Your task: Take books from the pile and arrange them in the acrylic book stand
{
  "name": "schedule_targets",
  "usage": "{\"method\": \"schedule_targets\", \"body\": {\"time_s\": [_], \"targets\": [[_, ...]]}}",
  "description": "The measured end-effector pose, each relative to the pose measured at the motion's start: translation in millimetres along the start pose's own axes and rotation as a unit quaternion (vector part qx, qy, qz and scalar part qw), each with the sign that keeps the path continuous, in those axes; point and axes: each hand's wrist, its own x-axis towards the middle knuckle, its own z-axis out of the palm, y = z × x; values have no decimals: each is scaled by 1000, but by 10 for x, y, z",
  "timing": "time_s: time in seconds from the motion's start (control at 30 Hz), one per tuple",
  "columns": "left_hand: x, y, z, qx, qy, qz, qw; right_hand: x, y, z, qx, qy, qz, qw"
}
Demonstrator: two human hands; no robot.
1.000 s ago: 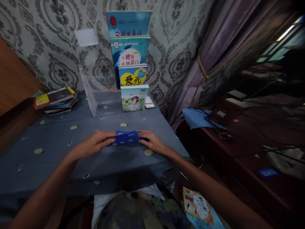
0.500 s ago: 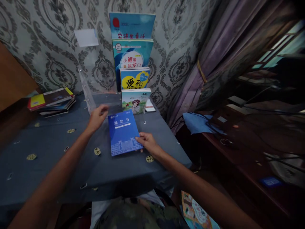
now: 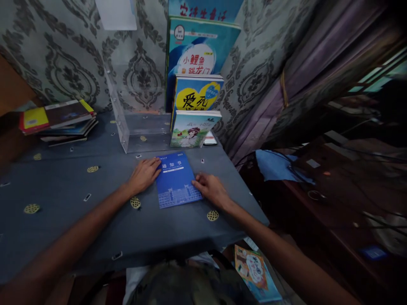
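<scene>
A thin blue booklet [image 3: 177,179] with white lettering lies flat on the grey-blue tablecloth [image 3: 79,212]. My left hand [image 3: 144,174] rests at the booklet's upper left edge, fingertips touching its corner. My right hand [image 3: 210,190] presses on the booklet's lower right edge. Just behind the booklet stands a clear acrylic rack [image 3: 127,123] with several picture books stepped upward on its right side, the lowest one [image 3: 192,132] showing a girl on grass.
A stack of books [image 3: 55,123] lies at the table's back left. Patterned wallpaper is behind, a purple curtain [image 3: 302,84] to the right. A dark wooden desk [image 3: 333,186] with cables and a blue cloth stands right. Another picture book [image 3: 254,271] lies on the floor.
The booklet, held up edge-on in both hands a second ago, was turned and now lies flat on the cloth. My left hand came back to its upper left corner. The view moved closer.
</scene>
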Motion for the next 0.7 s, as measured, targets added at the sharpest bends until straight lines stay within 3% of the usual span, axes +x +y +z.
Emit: {"method": "schedule_targets", "body": {"time_s": [0.07,0.1,0.23,0.3,0.43,0.7], "targets": [[-17,5,29,3,9,5,1000,32,-128,-4,-146,85,-37,985],[-23,8,40,1,13,7,1000,63,-209,39,-182,97,-65,976],[-49,-2,61,-27,32,12,999,278,-544,462,-170,-2,-254,952],[-64,-23,66,-49,41,12,998,411,-662,694,-164,-44,-309,936],[-81,-57,68,-76,49,8,996,593,-724,891,-152,-61,-336,928],[-64,-11,19,-63,51,7,997,711,-428,780,-162,-52,-328,929]]}}
